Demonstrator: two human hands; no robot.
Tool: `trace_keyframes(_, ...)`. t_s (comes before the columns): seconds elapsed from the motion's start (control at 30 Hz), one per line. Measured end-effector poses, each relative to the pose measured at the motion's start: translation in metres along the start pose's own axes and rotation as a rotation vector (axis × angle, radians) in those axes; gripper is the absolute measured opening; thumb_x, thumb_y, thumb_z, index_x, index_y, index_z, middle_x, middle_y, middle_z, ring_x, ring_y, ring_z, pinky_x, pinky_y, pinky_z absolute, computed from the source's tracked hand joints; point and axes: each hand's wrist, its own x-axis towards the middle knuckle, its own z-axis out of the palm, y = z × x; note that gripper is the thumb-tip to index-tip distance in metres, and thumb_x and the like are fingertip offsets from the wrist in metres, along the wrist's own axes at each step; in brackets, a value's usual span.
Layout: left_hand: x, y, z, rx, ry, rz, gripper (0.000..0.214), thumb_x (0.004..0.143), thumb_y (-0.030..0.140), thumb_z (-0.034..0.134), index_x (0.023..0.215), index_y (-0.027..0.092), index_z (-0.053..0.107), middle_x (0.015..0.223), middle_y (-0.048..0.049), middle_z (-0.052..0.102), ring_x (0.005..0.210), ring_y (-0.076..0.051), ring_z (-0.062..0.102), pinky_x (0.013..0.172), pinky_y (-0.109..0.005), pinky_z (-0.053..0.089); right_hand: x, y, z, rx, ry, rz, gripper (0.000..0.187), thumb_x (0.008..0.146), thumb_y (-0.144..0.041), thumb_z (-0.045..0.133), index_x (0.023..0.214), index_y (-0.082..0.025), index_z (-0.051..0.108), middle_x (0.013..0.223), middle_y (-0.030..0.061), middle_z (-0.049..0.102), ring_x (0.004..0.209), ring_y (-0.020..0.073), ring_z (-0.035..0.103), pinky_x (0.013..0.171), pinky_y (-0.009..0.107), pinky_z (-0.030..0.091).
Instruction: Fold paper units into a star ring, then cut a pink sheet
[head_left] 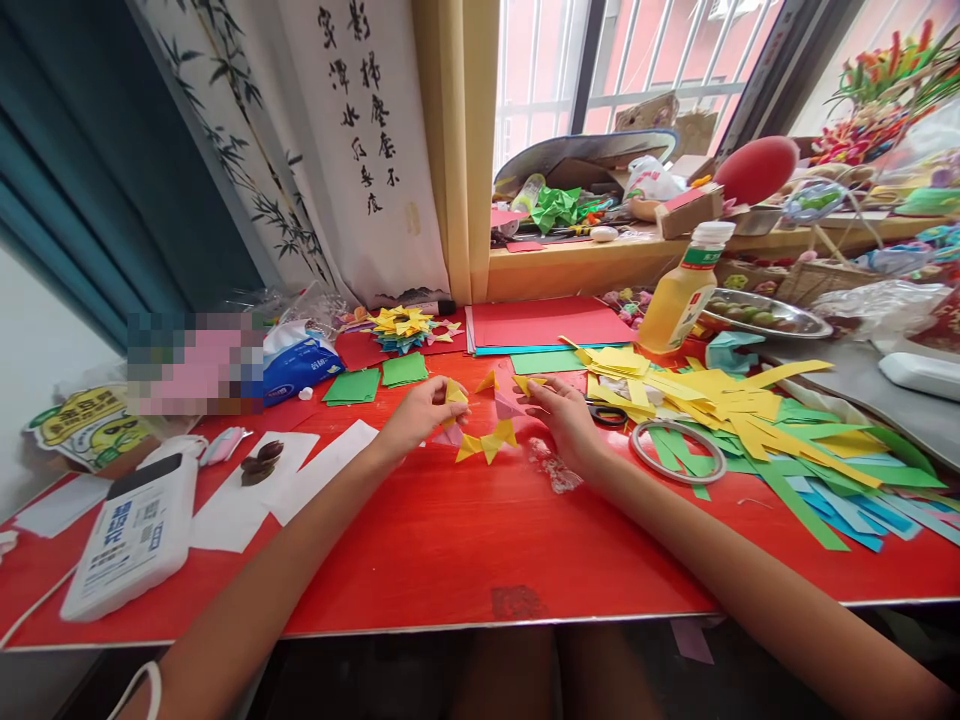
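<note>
Between my two hands is a chain of folded yellow and pink paper (487, 443), its pointed yellow pieces bent round in a rough ring above the red table (420, 560). My left hand (426, 415) pinches the chain's left side at a yellow folded piece. On the other side, the fingers of my right hand (564, 420) are closed on a yellow folded piece; whether it is joined to the rest I cannot tell. A crumpled clear wrapper (559, 468) lies just below my right hand. Behind the chain stands a stack of finished folded-paper rings (401, 328), yellow over blue.
Right of my hand lie black scissors (606, 414), a roll of tape (679, 478) and heaped paper strips (720, 400). A juice bottle (679, 295) stands behind them. Green squares (352, 386) and red sheets (551, 322) lie at the back; a white power bank (131, 540) is left.
</note>
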Motion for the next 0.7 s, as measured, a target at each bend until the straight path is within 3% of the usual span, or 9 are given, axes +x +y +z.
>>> trace_keyframes(0.17,-0.001,-0.006,0.004,-0.138,0.153,-0.039,0.023,0.07,0.029,0.059,0.084,0.014,0.049,0.081,-0.0041,0.06,0.073,-0.014,0.061,0.065,-0.024,0.045,0.003,-0.002,0.001,0.065,0.008,-0.087,0.018,0.069,-0.034,0.061,0.081,-0.022,0.055,0.089,0.0007,0.058,0.084,0.0129,0.055,0.075,0.026,0.041)
trace_keyframes(0.3,0.001,-0.018,0.008,-0.156,0.149,-0.143,0.025,0.07,0.028,0.058,0.087,0.015,0.046,0.084,-0.0059,0.061,0.078,-0.016,0.061,0.065,-0.025,0.045,0.001,-0.004,0.006,0.038,-0.074,-0.158,0.014,0.069,-0.033,0.061,0.078,-0.022,0.058,0.086,-0.0012,0.057,0.083,0.0112,0.052,0.079,0.026,0.038)
trace_keyframes(0.43,0.006,-0.026,0.007,0.202,0.223,-0.158,0.03,0.067,0.029,0.06,0.091,0.016,0.047,0.093,-0.0077,0.058,0.086,-0.018,0.057,0.073,-0.031,0.044,-0.003,-0.004,0.009,-0.107,-0.062,-0.146,0.017,0.069,-0.035,0.06,0.079,-0.021,0.06,0.085,-0.0001,0.059,0.081,0.0129,0.05,0.074,0.026,0.036)
trace_keyframes(0.53,0.004,-0.018,0.006,0.465,0.349,0.024,0.027,0.073,0.035,0.055,0.093,0.018,0.05,0.106,-0.0076,0.053,0.101,-0.019,0.049,0.086,-0.033,0.038,-0.005,-0.005,0.009,-0.161,-0.055,-0.148,0.019,0.07,-0.037,0.059,0.08,-0.021,0.062,0.08,-0.0002,0.057,0.07,0.0116,0.047,0.064,0.024,0.035)
trace_keyframes(0.6,-0.001,-0.008,0.008,0.478,0.307,0.142,0.026,0.077,0.039,0.049,0.095,0.019,0.051,0.103,-0.0054,0.054,0.098,-0.016,0.05,0.086,-0.03,0.038,-0.008,-0.007,0.01,-0.151,-0.098,-0.149,0.019,0.071,-0.037,0.058,0.08,-0.021,0.062,0.072,-0.0011,0.053,0.061,0.0099,0.043,0.058,0.024,0.034)
trace_keyframes(0.7,-0.01,0.004,0.016,0.36,0.126,0.177,0.029,0.078,0.042,0.046,0.096,0.02,0.052,0.09,-0.0023,0.058,0.081,-0.013,0.055,0.073,-0.025,0.043,-0.014,-0.011,0.015,-0.184,-0.19,-0.157,0.018,0.073,-0.037,0.056,0.079,-0.02,0.061,0.066,-0.0016,0.05,0.056,0.009,0.04,0.053,0.024,0.033)
